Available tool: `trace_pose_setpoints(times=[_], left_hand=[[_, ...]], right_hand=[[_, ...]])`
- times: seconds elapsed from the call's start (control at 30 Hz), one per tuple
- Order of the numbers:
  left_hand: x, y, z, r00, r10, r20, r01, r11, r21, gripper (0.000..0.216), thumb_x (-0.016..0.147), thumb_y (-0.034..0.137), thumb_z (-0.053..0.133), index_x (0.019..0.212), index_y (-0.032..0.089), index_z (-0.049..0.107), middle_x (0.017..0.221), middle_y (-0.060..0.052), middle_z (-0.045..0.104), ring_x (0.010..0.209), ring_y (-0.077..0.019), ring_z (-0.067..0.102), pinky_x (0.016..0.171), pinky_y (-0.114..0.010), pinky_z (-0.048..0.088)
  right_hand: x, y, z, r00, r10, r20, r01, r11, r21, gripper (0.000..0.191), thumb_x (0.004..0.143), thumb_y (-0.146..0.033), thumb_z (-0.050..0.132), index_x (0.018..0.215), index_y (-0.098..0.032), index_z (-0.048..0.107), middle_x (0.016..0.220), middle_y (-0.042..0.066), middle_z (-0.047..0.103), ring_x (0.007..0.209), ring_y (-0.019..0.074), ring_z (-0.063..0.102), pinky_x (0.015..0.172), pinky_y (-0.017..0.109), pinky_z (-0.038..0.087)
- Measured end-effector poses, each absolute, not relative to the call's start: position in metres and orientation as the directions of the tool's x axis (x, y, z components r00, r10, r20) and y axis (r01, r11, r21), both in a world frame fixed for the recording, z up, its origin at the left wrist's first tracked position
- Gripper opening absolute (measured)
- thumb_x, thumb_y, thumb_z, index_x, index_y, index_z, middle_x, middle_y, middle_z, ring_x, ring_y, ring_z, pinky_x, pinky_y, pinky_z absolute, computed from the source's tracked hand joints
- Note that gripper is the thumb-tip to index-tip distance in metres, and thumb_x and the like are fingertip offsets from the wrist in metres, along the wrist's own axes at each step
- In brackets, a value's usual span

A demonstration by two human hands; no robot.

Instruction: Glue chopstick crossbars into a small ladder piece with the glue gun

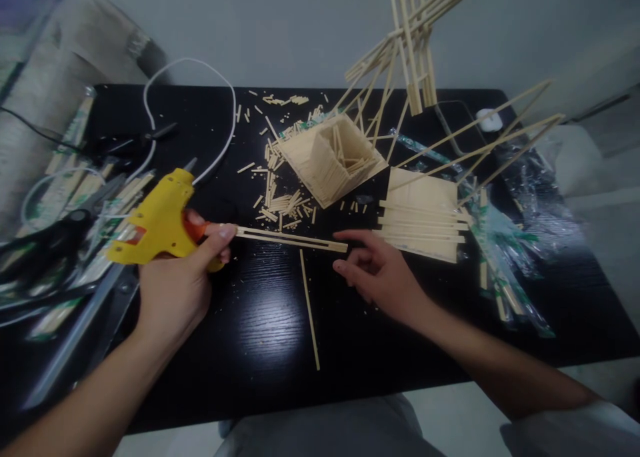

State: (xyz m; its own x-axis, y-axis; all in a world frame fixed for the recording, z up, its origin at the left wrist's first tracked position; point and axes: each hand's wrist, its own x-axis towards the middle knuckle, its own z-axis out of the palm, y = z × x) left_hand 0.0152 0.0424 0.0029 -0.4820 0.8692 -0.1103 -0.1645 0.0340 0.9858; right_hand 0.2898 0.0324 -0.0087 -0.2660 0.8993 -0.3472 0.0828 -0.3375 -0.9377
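My left hand [173, 290] is closed around a yellow glue gun [163, 217] with an orange trigger; its handle is partly hidden by my fingers. The same thumb and forefinger pinch one end of a narrow wooden stick frame [287, 240], which has a long slot between its sticks. At the frame's far end is my right hand [383, 270], forefinger stretched out and thumb apart, with the end between them; I cannot tell whether they touch it. Below the frame, a single thin stick [310, 310] lies on the black table [270, 350].
Behind are a stick-built house shape [327, 160] on a square base and many cut stick pieces [283, 207]. A stick panel [423, 210] and plastic wrappers [510, 264] lie right. Tall crossed sticks [410, 37] rise behind. Scissors [75, 224] and a white cord [234, 110] are left.
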Motion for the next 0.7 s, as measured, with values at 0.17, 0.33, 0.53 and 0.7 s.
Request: trace_pose_setpoints(times=[0.17, 0.33, 0.53, 0.7], left_hand=[[0.0148, 0.0427, 0.0021, -0.472, 0.876, -0.100, -0.176, 0.017, 0.984, 0.047, 0.059, 0.013, 0.097, 0.088, 0.021, 0.062, 0.067, 0.008, 0.066, 0.051, -0.0085, 0.060, 0.052, -0.017, 0.052], [0.0135, 0.0421, 0.0015, -0.474, 0.877, -0.084, -0.177, -0.001, 0.984, 0.045, 0.061, 0.013, 0.097, 0.090, 0.021, 0.064, 0.070, 0.008, 0.066, 0.053, -0.0086, 0.059, 0.052, -0.018, 0.052], [0.0151, 0.0426, 0.0024, -0.468, 0.877, -0.112, -0.181, 0.030, 0.983, 0.046, 0.059, 0.015, 0.097, 0.089, 0.022, 0.063, 0.068, 0.008, 0.066, 0.053, -0.0086, 0.059, 0.053, -0.017, 0.052], [0.0169, 0.0398, 0.0052, -0.450, 0.883, -0.134, -0.179, 0.058, 0.982, 0.048, 0.058, 0.015, 0.098, 0.090, 0.021, 0.062, 0.066, 0.008, 0.066, 0.053, -0.0086, 0.058, 0.054, -0.018, 0.052]], right_hand=[[0.2896, 0.0326, -0.0099, -0.288, 0.904, -0.315, 0.117, -0.293, -0.949, 0.034, 0.094, -0.049, 0.083, 0.080, -0.020, 0.074, 0.070, -0.002, 0.070, 0.045, 0.0073, 0.051, 0.043, 0.021, 0.041], [0.2923, 0.0374, -0.0074, -0.176, 0.948, -0.266, 0.042, -0.263, -0.964, 0.037, 0.091, -0.053, 0.088, 0.082, -0.020, 0.075, 0.072, -0.001, 0.072, 0.044, 0.0072, 0.052, 0.042, 0.020, 0.043], [0.2960, 0.0418, -0.0112, -0.035, 0.965, -0.260, -0.184, -0.262, -0.947, 0.040, 0.089, -0.057, 0.091, 0.086, -0.021, 0.074, 0.070, -0.005, 0.063, 0.049, 0.0085, 0.052, 0.039, 0.018, 0.040], [0.2960, 0.0380, -0.0134, 0.000, 0.971, -0.241, -0.168, -0.237, -0.957, 0.043, 0.101, -0.057, 0.080, 0.079, -0.022, 0.067, 0.059, -0.007, 0.049, 0.048, 0.0094, 0.045, 0.044, 0.021, 0.040]])
